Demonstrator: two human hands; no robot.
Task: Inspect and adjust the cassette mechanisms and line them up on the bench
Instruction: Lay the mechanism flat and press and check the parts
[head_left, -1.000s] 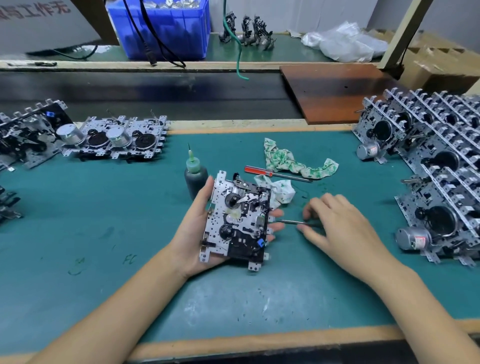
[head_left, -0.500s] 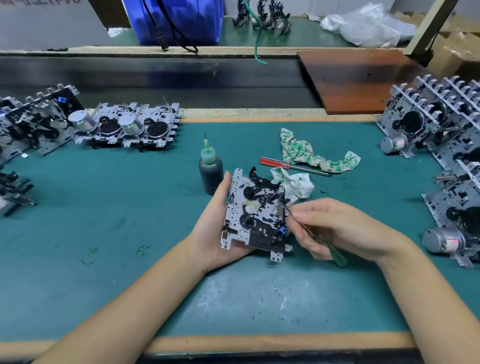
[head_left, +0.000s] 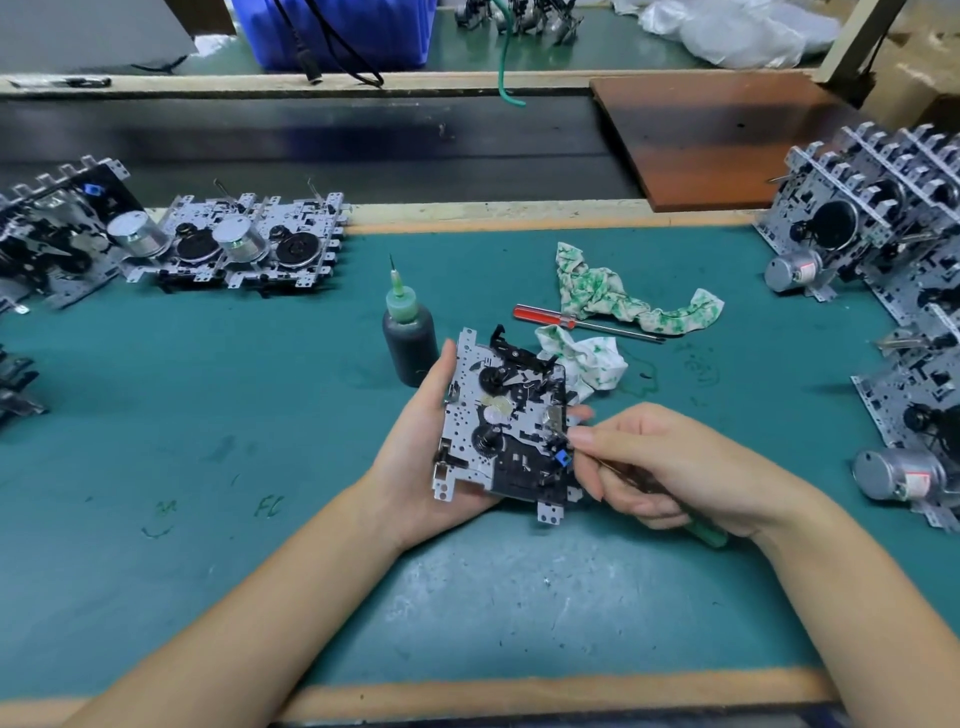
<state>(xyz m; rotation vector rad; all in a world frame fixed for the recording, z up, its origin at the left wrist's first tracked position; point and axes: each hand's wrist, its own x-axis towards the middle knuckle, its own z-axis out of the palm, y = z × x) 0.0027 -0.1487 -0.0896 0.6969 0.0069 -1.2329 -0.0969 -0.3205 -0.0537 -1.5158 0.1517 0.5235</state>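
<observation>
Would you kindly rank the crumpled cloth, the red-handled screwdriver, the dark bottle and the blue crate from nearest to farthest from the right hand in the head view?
From the right hand:
1. Crumpled cloth, just beyond the held mechanism.
2. Red-handled screwdriver, behind that cloth.
3. Dark bottle, off to the left.
4. Blue crate, on the far bench, upper left.

A: Items on the desk (head_left: 156, 415), green mat?
B: One dark bottle (head_left: 410, 340) with a green needle-tipped nozzle, upright. One red-handled screwdriver (head_left: 587, 323), lying flat right of the bottle. Two green-printed white rags: a long rag (head_left: 631, 299) across the screwdriver's shaft, a crumpled rag (head_left: 584, 361) just in front of it.
A: Behind the desk?
B: One brown board (head_left: 711, 137). One blue crate (head_left: 337, 28) with black cables hanging over it. One green cable (head_left: 503, 67). Clear plastic bags (head_left: 727, 26), far right.
</observation>
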